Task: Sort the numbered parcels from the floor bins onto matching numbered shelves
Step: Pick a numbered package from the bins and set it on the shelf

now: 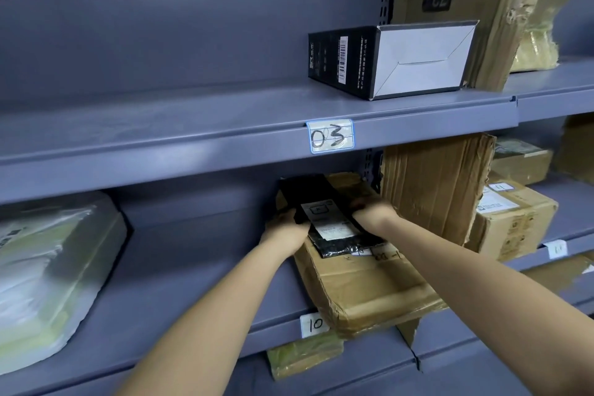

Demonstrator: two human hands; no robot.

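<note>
Parcel: black bag (324,202) with white label, lying atop a flattened cardboard box (360,283) on the shelf tagged 10 (313,325).
Left hand (286,223): fingers curled on the bag's left edge.
Right hand (369,209): gripping its right edge.
Above: shelf tagged 03 (330,136), black-and-white carton (385,61).

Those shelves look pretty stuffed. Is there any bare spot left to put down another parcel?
Yes. Shelf 03 is bare left of the black-and-white box. Shelf 10 has a bare stretch between the white plastic bag and the flat cardboard box. Its right end is crowded: both hands, left and right, hold a black parcel on that box, beside upright cardboard.
</note>
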